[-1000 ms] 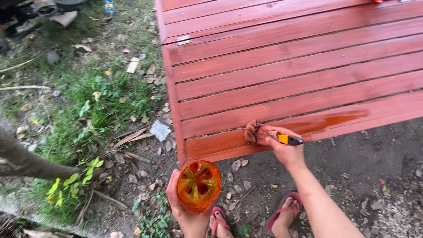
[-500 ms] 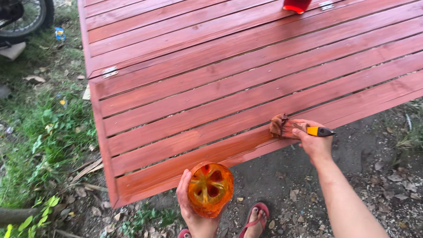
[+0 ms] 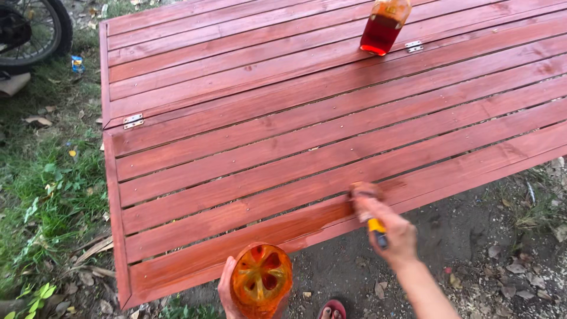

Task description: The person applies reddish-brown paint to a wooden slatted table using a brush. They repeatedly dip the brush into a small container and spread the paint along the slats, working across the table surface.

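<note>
Right hand (image 3: 397, 235), lower centre-right, closed round a yellow-handled brush (image 3: 371, 208) whose bristles touch the near slat of the red-stained slatted wooden panel (image 3: 283, 118). Left hand (image 3: 227, 290), bottom centre, grips an orange-stained container (image 3: 261, 280). Bottle of red liquid (image 3: 384, 25) stands at top right.

Right hand (image 3: 394, 231) slid brush (image 3: 367, 201) leftward along slat; bottle (image 3: 383, 25) and wheel (image 3: 36, 31) entered view.
</note>
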